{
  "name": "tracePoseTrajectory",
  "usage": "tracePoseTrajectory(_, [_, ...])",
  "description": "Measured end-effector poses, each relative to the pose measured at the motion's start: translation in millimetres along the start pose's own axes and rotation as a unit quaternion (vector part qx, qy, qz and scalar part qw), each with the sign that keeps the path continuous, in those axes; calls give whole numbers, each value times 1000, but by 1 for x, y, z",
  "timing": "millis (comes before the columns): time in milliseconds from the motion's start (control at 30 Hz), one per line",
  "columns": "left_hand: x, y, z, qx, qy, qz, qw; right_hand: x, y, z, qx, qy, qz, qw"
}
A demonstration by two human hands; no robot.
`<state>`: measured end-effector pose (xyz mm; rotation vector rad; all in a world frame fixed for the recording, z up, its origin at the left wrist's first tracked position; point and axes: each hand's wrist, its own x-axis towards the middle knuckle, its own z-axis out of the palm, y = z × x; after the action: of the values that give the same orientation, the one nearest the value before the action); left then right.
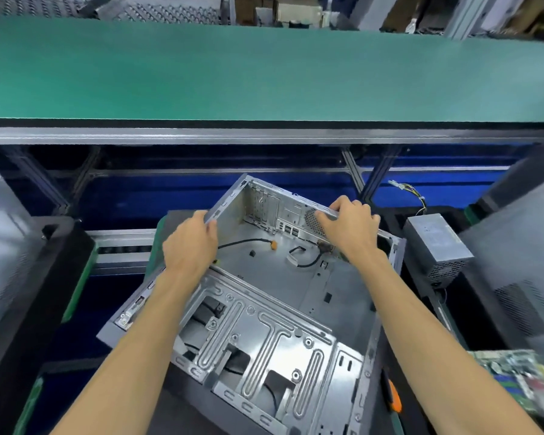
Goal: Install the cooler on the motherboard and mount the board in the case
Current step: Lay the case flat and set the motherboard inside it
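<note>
Fingers of the left hand curl over the case's left wall near its far end, thumb on the outer face; the grip is closed on that edge. The right hand hooks over the top of the rear panel, fingers curled down inside by the round vent, so both grips hold the case. It sits skewed, open side up, with no board inside. Between the hands a black cable with an orange plug lies on the case floor. Nearer than the grips, a ribbed metal bracket spans the case. Right of the right hand a power supply stands with its wires up. Well nearer on that side the motherboard lies blurred, with an orange-handled tool just beside it. Beyond the grips runs a green surface.
</note>
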<state>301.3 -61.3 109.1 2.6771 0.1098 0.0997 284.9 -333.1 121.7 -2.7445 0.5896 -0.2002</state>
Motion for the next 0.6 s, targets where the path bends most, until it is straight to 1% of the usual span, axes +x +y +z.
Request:
tracePoseTrajectory(100, [-9, 4, -10, 8, 5, -8, 1000, -6, -8, 4, 3, -7, -13, 1000])
tracePoseTrajectory(233, [-30, 1, -22, 43, 45, -41, 997, -11, -16, 5, -6, -24, -20, 999])
tracePoseTrajectory(333, [-48, -1, -29, 42, 37, -62, 996, -16, -22, 2, 1, -32, -34, 999])
tracePoseTrajectory(433, [-68, -1, -32, 51, 31, -74, 995, -24, -27, -3, 13, -39, -66, 997])
tracePoseTrajectory(533, [-89, -3, -35, 56, 55, -87, 993, -33, -31, -6, 33, -54, -119, 991])
tracePoseTrajectory(600, [-104, -7, -36, 59, 75, -100, 990, -38, -32, -8, 42, -63, -140, 987])
